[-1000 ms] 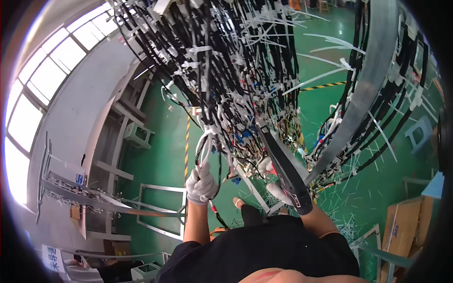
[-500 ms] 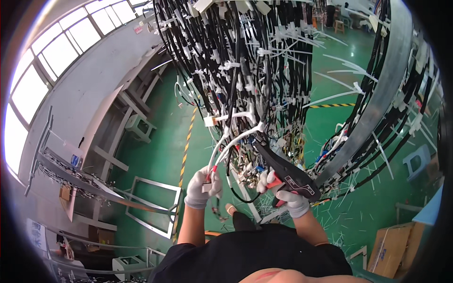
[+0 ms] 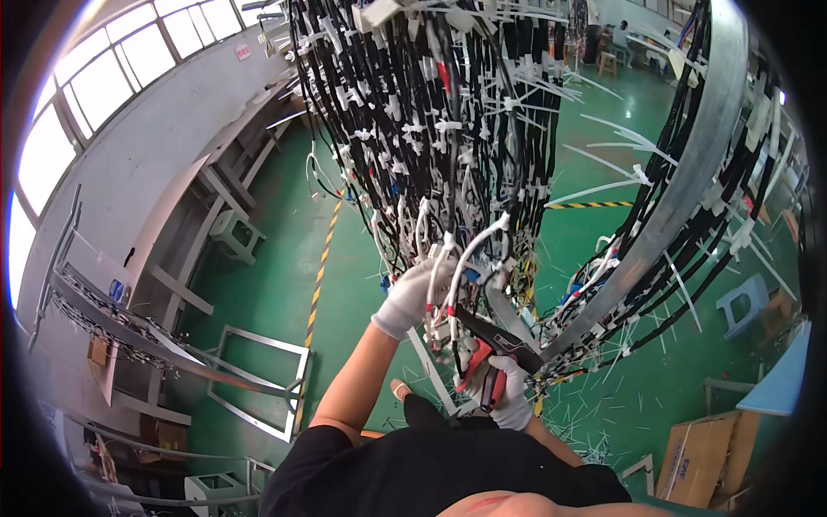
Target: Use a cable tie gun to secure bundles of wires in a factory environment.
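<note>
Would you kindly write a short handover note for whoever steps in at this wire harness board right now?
Left hand: gloved, gripping the white-sleeved wires at the lower end of the harness.
Right hand: gloved, holding the red and black tie gun, nose up against those wires.
Done: many white ties already on the bundles, cut ends on the green floor.
Left: the bundle in hand seems unfinished; tie not visible.

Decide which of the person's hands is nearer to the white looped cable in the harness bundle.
Left. The left hand is up at the white looped cable, fingers among the wires beside it. The right hand is lower down, gripping a red and black tool.
</note>
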`<state>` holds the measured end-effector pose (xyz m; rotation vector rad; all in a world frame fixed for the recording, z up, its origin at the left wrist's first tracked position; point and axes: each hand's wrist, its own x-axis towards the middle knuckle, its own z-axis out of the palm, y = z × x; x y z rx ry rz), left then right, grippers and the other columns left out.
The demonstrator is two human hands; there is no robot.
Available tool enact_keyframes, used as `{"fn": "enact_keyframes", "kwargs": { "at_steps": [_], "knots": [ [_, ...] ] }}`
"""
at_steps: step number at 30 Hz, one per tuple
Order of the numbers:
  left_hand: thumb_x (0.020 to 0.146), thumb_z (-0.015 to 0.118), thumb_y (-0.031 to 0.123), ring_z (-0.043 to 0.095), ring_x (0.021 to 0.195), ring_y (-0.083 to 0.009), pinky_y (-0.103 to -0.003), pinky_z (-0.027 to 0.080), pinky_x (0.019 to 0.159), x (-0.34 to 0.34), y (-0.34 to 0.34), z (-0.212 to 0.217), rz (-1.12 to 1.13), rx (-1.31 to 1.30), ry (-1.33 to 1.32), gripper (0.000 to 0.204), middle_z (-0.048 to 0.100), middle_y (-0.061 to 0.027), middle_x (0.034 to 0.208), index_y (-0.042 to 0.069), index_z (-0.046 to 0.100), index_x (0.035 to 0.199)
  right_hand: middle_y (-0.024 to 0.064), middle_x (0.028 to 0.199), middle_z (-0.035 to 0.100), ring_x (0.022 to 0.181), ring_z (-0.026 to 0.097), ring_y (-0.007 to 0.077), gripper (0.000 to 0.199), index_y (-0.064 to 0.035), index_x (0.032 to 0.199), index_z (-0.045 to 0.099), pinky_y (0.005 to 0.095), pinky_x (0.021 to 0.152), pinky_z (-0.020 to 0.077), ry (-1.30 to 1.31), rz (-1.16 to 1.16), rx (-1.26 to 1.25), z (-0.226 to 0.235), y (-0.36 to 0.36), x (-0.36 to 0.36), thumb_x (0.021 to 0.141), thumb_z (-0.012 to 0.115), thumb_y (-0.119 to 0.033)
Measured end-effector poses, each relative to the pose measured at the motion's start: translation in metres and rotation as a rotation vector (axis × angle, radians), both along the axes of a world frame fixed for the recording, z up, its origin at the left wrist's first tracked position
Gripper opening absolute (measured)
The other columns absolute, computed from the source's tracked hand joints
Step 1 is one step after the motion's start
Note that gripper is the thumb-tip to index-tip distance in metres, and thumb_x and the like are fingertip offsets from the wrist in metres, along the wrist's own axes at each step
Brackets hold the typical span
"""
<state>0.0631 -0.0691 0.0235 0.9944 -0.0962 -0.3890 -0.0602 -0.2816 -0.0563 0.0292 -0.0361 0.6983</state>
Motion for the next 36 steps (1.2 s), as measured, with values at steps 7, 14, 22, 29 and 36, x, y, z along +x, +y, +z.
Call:
{"fn": "enact_keyframes", "kwargs": {
  "at_steps": [7, 14, 22, 29, 36],
  "knots": [
    [0.090, 0.073, 0.019, 0.059, 0.105, -0.0153, -0.031, 0.051, 0.087, -0.001, -0.037, -0.014, -0.057, 0.711, -0.536, 0.058, 0.056, -0.0089, 0.120, -0.003, 0.045, 0.136, 0.0230, 0.113, 0.062, 0.105, 0.062, 0.0321, 0.044, 0.0035, 0.131, 0.048, 0.0446, 0.099, 0.0506, 0.426, 0.057, -0.041, -0.001, -0.013, -0.018, 0.091, 0.052, -0.016],
    [0.100, 0.057, 0.028, 0.057, 0.071, -0.0107, -0.025, 0.048, 0.065, 0.027, -0.035, -0.163, 0.065, 0.688, -0.214, 0.029, 0.059, 0.0021, 0.081, 0.004, 0.062, 0.116, 0.0209, 0.113, 0.061, 0.102, 0.063, 0.0309, 0.045, 0.0065, 0.126, 0.051, 0.0439, 0.097, 0.0499, 0.353, 0.145, -0.013, -0.008, -0.019, -0.027, 0.087, 0.051, -0.015],
    [0.096, 0.060, 0.046, 0.060, 0.071, -0.0107, -0.029, 0.049, 0.061, -0.083, -0.019, -0.224, 0.067, 0.143, 0.393, 0.038, 0.068, -0.0015, 0.090, 0.011, 0.065, 0.110, 0.0242, 0.124, 0.061, 0.101, 0.064, 0.0315, 0.046, 0.0038, 0.125, 0.055, 0.0437, 0.097, 0.0487, 0.220, -0.023, -0.248, -0.017, -0.044, -0.029, 0.085, 0.056, -0.018],
    [0.100, 0.054, 0.038, 0.061, 0.101, -0.0203, -0.044, 0.051, 0.093, -0.114, -0.003, -0.221, 0.081, -0.338, 0.372, 0.041, 0.063, -0.0056, 0.117, 0.007, 0.057, 0.126, 0.0252, 0.131, 0.057, 0.102, 0.062, 0.0310, 0.040, 0.0011, 0.123, 0.054, 0.0444, 0.098, 0.0487, 0.206, -0.036, -0.260, -0.018, -0.046, -0.021, 0.085, 0.056, -0.014],
    [0.102, 0.049, 0.035, 0.064, 0.073, -0.0148, -0.030, 0.054, 0.072, -0.102, 0.023, -0.081, -0.800, 1.276, -0.274, 0.035, 0.068, -0.0061, 0.088, 0.005, 0.066, 0.110, 0.0232, 0.132, 0.057, 0.106, 0.063, 0.0324, 0.045, 0.0001, 0.124, 0.054, 0.0470, 0.100, 0.0458, 0.129, -0.108, -0.326, -0.032, -0.082, -0.023, 0.084, 0.058, -0.019]
  ]
}}
